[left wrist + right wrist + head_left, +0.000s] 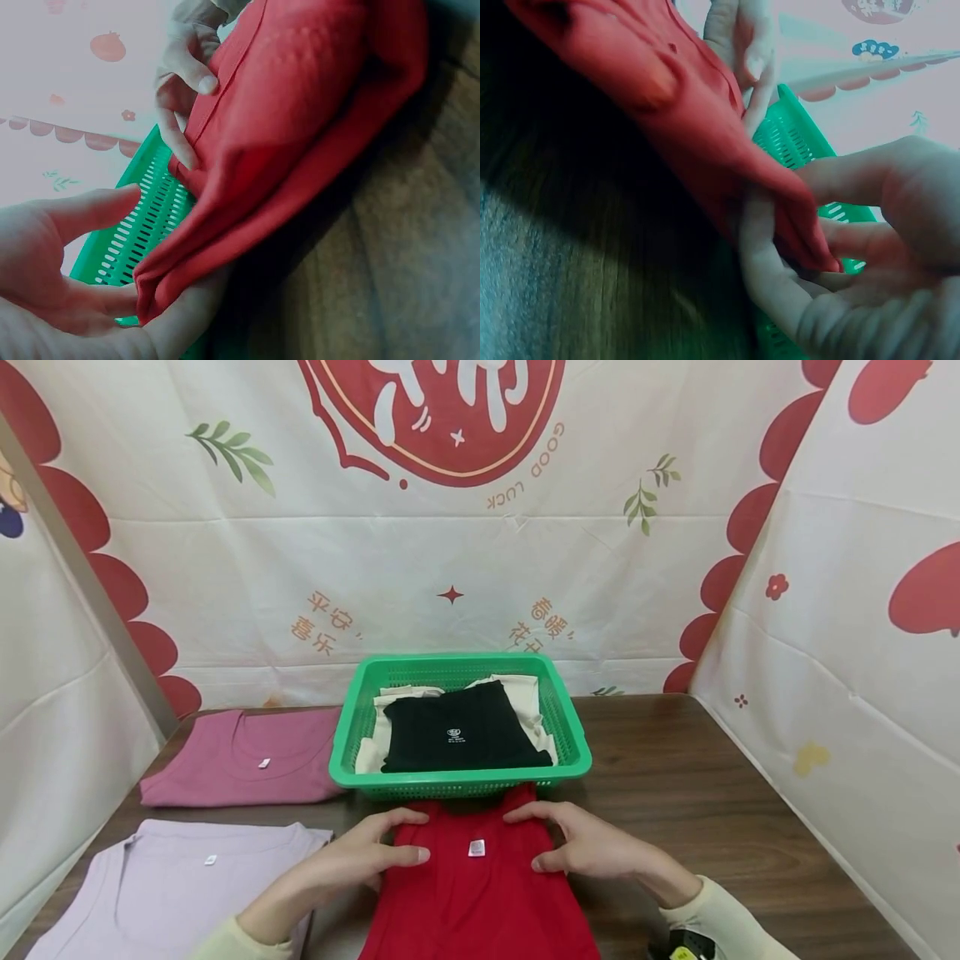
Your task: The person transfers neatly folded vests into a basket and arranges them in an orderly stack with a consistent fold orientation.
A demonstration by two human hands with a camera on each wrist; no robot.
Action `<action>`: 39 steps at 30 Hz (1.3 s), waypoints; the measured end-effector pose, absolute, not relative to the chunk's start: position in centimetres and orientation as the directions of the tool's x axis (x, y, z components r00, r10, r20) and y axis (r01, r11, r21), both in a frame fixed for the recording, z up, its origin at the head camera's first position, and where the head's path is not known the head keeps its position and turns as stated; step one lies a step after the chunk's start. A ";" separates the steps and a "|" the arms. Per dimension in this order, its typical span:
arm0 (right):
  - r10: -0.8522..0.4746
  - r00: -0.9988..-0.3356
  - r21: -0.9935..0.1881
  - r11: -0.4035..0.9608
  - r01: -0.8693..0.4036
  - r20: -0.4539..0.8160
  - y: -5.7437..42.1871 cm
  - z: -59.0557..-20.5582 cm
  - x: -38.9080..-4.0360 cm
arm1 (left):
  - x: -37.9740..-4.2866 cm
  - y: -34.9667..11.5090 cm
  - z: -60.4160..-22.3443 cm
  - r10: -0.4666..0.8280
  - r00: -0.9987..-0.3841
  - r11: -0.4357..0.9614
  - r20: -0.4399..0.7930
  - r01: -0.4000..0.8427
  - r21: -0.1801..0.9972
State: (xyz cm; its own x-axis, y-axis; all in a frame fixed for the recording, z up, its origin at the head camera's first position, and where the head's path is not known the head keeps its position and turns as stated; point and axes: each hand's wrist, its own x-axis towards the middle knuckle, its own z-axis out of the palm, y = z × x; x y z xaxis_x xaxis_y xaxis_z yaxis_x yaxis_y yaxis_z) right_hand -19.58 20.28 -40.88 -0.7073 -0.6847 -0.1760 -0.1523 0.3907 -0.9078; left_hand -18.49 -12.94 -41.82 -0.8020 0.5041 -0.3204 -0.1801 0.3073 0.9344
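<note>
A red tank top (480,893) with a white neck label lies folded in front of me, its top edge meeting the front of the green basket. My left hand (367,852) grips its left shoulder, thumb and index finger over the front. In the left wrist view, the cloth edge runs between the fingers of the left hand (97,300). On the opposite shoulder, my right hand (585,843) holds the fabric in the same way. The right wrist view shows the fingers of the right hand (870,247) curled around a fold of it.
The green basket (459,783) holds a folded black garment (457,731) on cream cloth (525,693). At the left, a folded mauve top (247,760) lies behind a pale lilac top (202,885). Printed curtains (450,543) enclose the dark wooden table (690,793).
</note>
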 end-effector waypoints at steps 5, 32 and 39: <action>-0.673 -0.722 -0.890 0.415 -0.191 -0.159 20.3 -41.0 -19.6 | -18.5 -12.9 -41.7 0.469 -0.823 0.312 -0.319 -0.183 0.932; -0.721 -0.651 -0.766 0.552 -0.329 -0.239 19.7 -40.8 -18.1 | -18.2 -12.6 -41.8 0.619 -0.725 0.396 -0.301 -0.042 0.917; -0.682 -0.678 -0.765 0.581 -0.277 -0.272 19.4 -40.9 -18.1 | -17.7 -12.1 -41.6 0.594 -0.773 0.492 -0.221 0.132 0.861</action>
State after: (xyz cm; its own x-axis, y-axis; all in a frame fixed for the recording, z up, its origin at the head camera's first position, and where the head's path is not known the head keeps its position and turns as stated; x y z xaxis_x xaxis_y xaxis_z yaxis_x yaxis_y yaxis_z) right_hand -18.07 19.42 -40.86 -0.6784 -0.6823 -0.2725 -0.2772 0.5812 -0.7651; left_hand -17.71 -12.09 -41.63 -0.7731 0.5944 -0.2213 0.1320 0.4920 0.8606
